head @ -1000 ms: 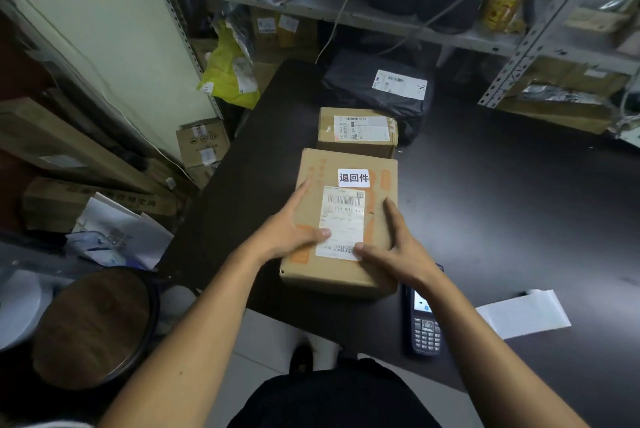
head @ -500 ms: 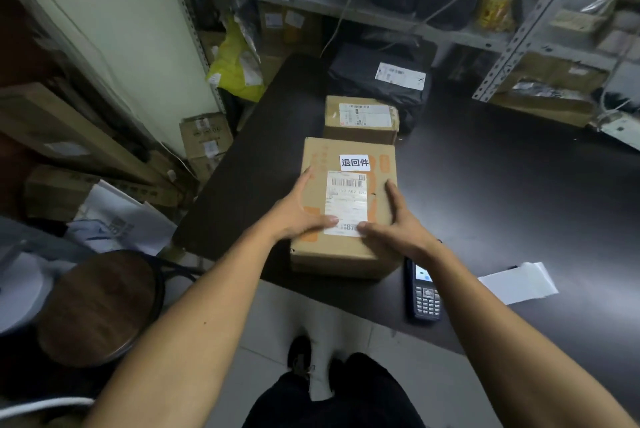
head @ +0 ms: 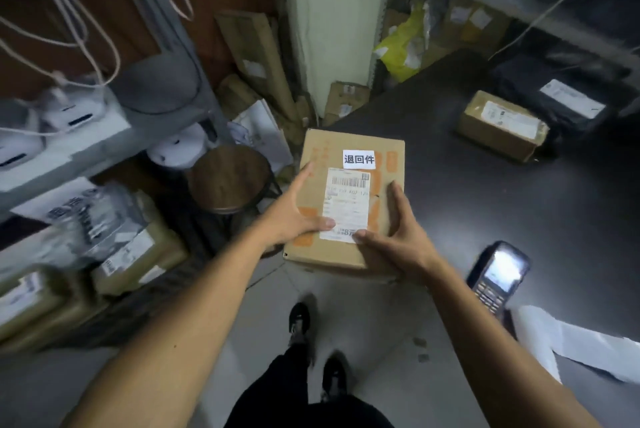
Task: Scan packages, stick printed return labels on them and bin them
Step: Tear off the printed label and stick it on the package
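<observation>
A cardboard box point(head: 353, 147) carries a white shipping label point(head: 346, 206) and, above it, a small white return sticker point(head: 358, 159) with printed characters. Both hands hold it at the table's left end, its near-left corner out past the table point(head: 519, 206). My left hand point(head: 294, 216) grips the box's left side with the thumb across the label's lower corner. My right hand point(head: 398, 237) grips the near-right side, index finger laid along the top. A handheld scanner point(head: 498, 275) lies on the table to the right, screen lit.
A smaller labelled box point(head: 502, 124) and a black mailer bag point(head: 561, 98) lie at the far side of the table. A strip of white backing paper point(head: 581, 348) lies near the scanner. A round wooden stool point(head: 228, 178) stands left of the box; left shelves hold labelled parcels point(head: 131, 254).
The box has moved from the middle of the table towards its left end in both hands, and my view has swung left towards the stool and shelves.
</observation>
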